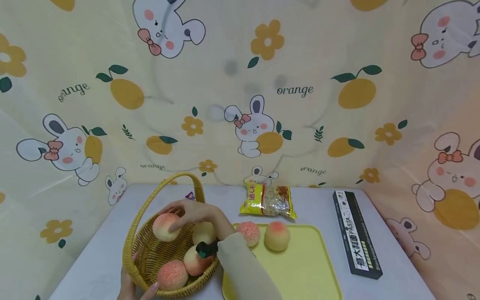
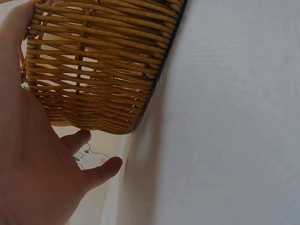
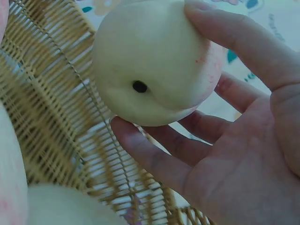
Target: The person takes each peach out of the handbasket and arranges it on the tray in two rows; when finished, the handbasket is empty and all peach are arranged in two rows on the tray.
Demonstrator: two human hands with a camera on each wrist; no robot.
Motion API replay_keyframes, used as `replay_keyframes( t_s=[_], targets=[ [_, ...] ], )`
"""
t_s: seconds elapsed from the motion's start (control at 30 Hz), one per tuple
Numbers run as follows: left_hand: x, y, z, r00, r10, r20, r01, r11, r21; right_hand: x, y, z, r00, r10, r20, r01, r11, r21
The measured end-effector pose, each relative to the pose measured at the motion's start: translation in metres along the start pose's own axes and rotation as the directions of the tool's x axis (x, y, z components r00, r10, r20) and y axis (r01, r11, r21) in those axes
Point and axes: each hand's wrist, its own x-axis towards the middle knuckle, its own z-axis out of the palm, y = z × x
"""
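Observation:
A peach (image 1: 163,228) with a pink top is held in my right hand (image 1: 198,211), inside the upper left part of a wicker basket (image 1: 150,254). In the right wrist view, thumb and fingers surround this peach, and a dark spot shows on its pale underside. Below it in the basket lie a pale peach (image 1: 202,234), a pink-tinged peach (image 1: 195,261) and a speckled pink peach (image 1: 172,275). My left hand (image 2: 42,154) holds the basket's near left side, thumb at the rim; in the left wrist view two fingertips stick out apart from the weave.
A yellow tray (image 1: 292,271) right of the basket bears a speckled peach (image 1: 248,232) and a smooth peach (image 1: 277,236). Behind it lies a yellow food bag (image 1: 268,201). A black pasta box (image 1: 356,233) lies at the right. A purple wrapper (image 1: 190,196) shows behind the basket.

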Motion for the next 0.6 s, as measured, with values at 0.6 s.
replay_keyframes(
  t_s=[0.6],
  targets=[
    [0.000, 0.005, -0.002, 0.998, -0.037, 0.045, 0.038, 0.999, -0.017, -0.072, 0.003, -0.042, 0.984, -0.025, -0.174, 0.026, 1.000, 0.003]
  ],
)
